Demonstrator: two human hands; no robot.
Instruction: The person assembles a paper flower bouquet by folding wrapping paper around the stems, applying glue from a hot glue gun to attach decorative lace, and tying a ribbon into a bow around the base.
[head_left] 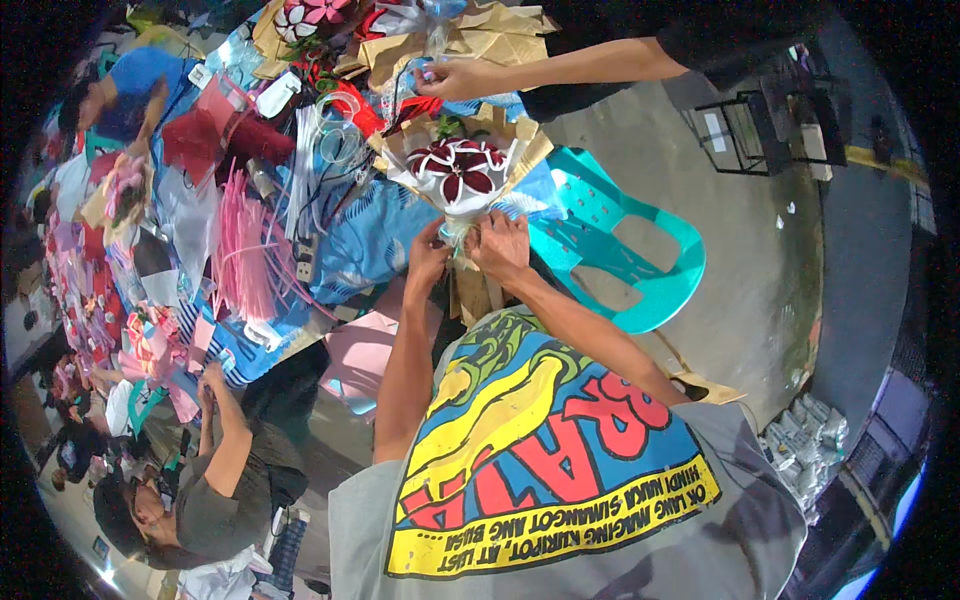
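A bouquet [456, 172] of dark red, white-edged flowers is held at the near edge of the blue-covered table [350, 258], blooms just beyond the hands. The left hand [428, 252] and right hand [502, 245], close together, are clamped on its gathered neck from either side; pink strips [245, 250] lie leftward along that edge, a teal chair [683, 262] to the right.

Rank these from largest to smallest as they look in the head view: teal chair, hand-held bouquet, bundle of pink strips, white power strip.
1. Teal chair and bouquet: too alike to rank
2. Bundle of pink strips
3. White power strip
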